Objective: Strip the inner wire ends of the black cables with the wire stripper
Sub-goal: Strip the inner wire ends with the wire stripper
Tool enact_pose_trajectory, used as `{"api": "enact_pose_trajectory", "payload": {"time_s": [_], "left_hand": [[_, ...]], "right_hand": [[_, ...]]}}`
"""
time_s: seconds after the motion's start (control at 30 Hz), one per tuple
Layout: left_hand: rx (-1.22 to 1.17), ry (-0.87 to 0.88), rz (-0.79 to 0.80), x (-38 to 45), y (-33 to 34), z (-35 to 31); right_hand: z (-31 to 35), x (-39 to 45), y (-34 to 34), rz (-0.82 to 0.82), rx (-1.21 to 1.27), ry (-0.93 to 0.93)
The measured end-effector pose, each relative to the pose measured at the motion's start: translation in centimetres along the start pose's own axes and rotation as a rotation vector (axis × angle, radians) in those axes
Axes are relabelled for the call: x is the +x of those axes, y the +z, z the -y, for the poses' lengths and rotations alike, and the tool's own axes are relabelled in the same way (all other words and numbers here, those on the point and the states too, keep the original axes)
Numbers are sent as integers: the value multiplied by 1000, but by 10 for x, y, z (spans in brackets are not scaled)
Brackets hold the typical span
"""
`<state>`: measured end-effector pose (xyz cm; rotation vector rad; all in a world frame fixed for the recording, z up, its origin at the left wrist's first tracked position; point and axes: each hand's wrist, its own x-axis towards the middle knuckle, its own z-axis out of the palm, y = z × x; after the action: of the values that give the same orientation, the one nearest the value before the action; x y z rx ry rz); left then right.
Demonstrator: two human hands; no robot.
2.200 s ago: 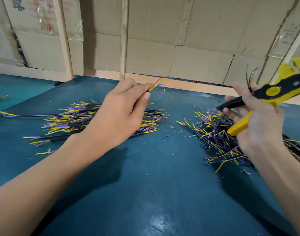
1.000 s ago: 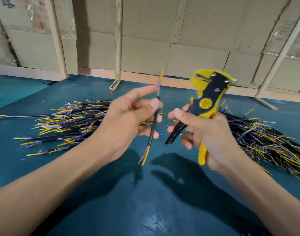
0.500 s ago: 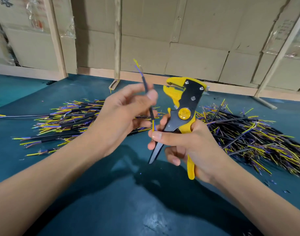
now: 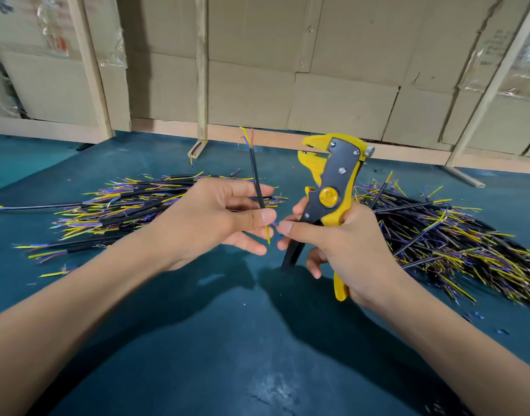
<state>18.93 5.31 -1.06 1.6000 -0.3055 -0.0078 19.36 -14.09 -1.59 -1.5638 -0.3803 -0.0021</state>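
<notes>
Left hand [image 4: 206, 219]: grip pinching one black cable [image 4: 255, 175], held near upright, frayed yellow, blue and red inner wires [image 4: 247, 136] above the grip, a yellow wire below it. Right hand [image 4: 344, 241]: grip curled round the wire stripper [image 4: 329, 187], head up, thumb tip touching a blue wire end just beside the left thumb. Beyond the left grip, a pile of cables [image 4: 122, 205]; beyond the right grip, a second pile [image 4: 456, 238]. Desk [image 4: 227, 340] covered in dark teal, scuffed, with hand shadows. Behind: cardboard boxes [image 4: 332, 70] and wooden posts [image 4: 202, 70].
</notes>
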Motion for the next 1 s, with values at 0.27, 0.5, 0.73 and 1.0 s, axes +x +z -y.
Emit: {"api": "enact_pose_trajectory", "payload": {"time_s": [0.27,0.5,0.73,1.0], "left_hand": [[-9,-151,182,-3,-11,-5],[-9,-175,232,-3,-14,-8],[-238,32,2,-1,-18,-15],[-300,131,-35,-4,-12,-23]], "right_hand": [[-1,2,-3,9,8,-11],[-2,1,-3,35,31,-49],[-3,0,-7,277,210,118],[-2,-2,-7,539,220,154]]}}
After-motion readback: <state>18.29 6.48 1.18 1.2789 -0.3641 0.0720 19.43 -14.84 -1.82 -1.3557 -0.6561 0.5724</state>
